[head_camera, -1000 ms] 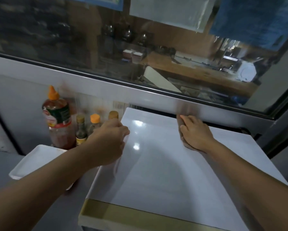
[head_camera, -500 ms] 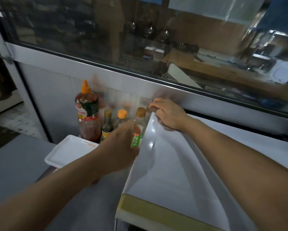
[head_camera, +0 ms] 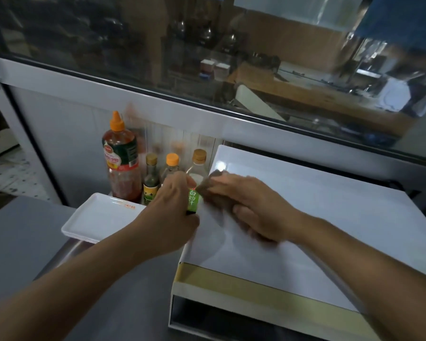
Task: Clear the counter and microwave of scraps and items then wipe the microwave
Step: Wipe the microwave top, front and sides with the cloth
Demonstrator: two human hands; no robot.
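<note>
The white microwave fills the lower right of the frame, its flat glossy top facing up and a tan strip along its front edge. On the left part of that top, the right hand curls round a dark brown cloth and presses it to the surface; the hand is blurred. Just left of it, at the microwave's left edge, the left hand grips a clear bottle with a green label. Behind stand a small orange-capped bottle, a dark sauce bottle and a tall chili sauce bottle. White rectangular trays lie stacked on the grey counter at centre left.
</note>
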